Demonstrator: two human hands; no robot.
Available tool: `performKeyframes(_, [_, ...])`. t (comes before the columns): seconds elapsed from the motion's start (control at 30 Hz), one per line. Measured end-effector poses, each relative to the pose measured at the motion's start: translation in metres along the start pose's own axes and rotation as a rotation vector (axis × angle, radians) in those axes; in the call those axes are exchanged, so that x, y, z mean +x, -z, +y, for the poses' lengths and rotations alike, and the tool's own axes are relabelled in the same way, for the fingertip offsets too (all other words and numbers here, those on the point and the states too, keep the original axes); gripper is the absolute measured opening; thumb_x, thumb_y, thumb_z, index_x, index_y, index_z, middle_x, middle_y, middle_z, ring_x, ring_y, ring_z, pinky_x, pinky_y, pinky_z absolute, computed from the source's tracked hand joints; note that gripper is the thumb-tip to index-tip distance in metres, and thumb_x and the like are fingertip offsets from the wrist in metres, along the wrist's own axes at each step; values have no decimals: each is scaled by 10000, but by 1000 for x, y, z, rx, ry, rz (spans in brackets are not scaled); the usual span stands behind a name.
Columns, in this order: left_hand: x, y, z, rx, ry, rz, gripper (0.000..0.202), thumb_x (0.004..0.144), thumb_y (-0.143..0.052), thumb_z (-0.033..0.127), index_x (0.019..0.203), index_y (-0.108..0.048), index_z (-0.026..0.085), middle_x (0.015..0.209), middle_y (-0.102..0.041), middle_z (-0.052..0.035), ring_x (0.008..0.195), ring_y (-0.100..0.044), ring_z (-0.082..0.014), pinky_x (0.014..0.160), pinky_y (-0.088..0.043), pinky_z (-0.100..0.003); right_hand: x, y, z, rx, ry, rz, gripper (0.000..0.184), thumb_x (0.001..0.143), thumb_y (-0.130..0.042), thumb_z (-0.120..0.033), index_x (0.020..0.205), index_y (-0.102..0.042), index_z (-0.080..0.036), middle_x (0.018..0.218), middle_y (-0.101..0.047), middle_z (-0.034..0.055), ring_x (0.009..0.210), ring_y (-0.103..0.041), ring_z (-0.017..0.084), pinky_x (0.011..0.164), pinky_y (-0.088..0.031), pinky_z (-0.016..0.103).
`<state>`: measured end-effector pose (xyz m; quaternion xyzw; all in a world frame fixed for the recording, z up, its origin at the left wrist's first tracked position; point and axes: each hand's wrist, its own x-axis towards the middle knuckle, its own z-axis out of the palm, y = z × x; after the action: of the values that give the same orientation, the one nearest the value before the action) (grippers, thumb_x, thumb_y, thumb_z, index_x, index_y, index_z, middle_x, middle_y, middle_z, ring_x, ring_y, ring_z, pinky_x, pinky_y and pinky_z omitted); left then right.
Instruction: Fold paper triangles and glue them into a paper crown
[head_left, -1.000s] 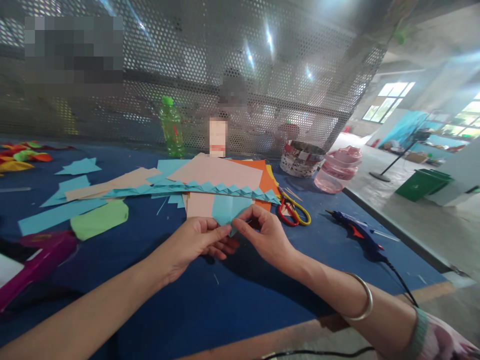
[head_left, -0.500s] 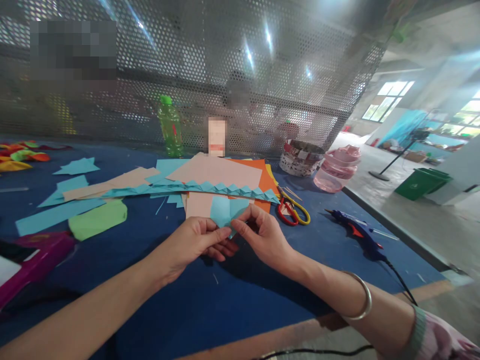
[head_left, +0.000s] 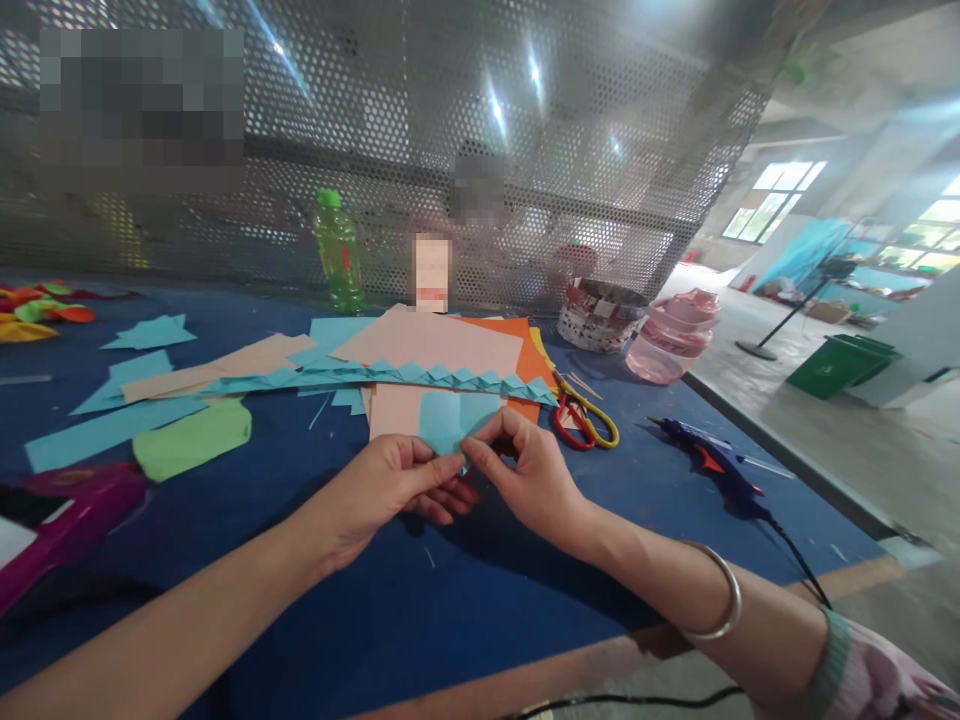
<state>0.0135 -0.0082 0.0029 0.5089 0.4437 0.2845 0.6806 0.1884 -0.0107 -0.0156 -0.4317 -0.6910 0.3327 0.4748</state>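
At the far left of the blue table [head_left: 352, 640], bright paper scraps [head_left: 45, 308] lay near the back, and a purple tool [head_left: 90, 515] jutted in from the edge of view. Next came blue offcuts [head_left: 154, 332] and a pale green piece [head_left: 193, 442], which overlapped a blue strip. A green-capped bottle [head_left: 341, 260] stood upright before the mesh screen [head_left: 360, 110]. Your left hand [head_left: 409, 475] gripped the lower left of a small blue paper [head_left: 442, 415] between thumb and fingers, its other fingers curled beneath. That paper, creased down its middle, was right in front of you, over the near part of the pink sheets [head_left: 435, 342]. Behind it a zigzag blue band [head_left: 420, 376] ran across the sheets, with an orange sheet [head_left: 534, 348] at their right. Your right hand [head_left: 529, 462] pinched the same paper near its lower point, thumb against forefinger, and you wore a bangle [head_left: 731, 600] on that arm. Beyond sat scissors [head_left: 606, 425] with red and yellow handles, a tub [head_left: 596, 328], a pink bottle [head_left: 671, 340] and a dark blue glue gun [head_left: 716, 465]. A green bin [head_left: 832, 370] stood on the floor past the table.
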Motion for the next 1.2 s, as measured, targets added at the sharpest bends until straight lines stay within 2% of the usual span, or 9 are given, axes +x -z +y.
performKeyframes(0.4, [0, 1, -1, 20, -7, -13, 285, 707, -785, 427, 755, -749, 148, 753, -766, -73, 695, -693, -157, 618, -526, -218, -2, 0, -2, -146, 70, 28, 149, 856, -604, -258, 740, -541, -190, 656, -585, -27, 590, -523, 93, 577, -422, 215])
performKeyframes(0.7, [0, 1, -1, 48, 8, 27, 203, 659, -805, 327, 729, -732, 151, 719, -761, -63, 660, -689, -159, 600, -525, -230, -3, 0, -4, -149, 81, 13, 139, 863, -598, -263, 754, -548, -193, 673, -596, -22, 600, -537, 98, 584, -426, 221])
performKeyframes(1.03, [1, 2, -1, 100, -21, -1, 192, 676, -783, 334, 722, -746, 152, 710, -759, -64, 651, -686, -162, 579, -520, -227, -5, -1, -3, -110, 60, -3, 145, 868, -605, -277, 762, -555, -192, 683, -609, -20, 613, -554, 100, 589, -435, 222])
performKeyframes(1.2, [-1, 0, 1, 91, -8, 24, 195, 653, -787, 326, 704, -750, 142, 684, -750, -74, 633, -679, -174, 575, -518, -244, -4, -1, -4, -112, 61, 6, 134, 856, -622, -275, 771, -555, -197, 691, -613, -20, 621, -560, 103, 593, -445, 223])
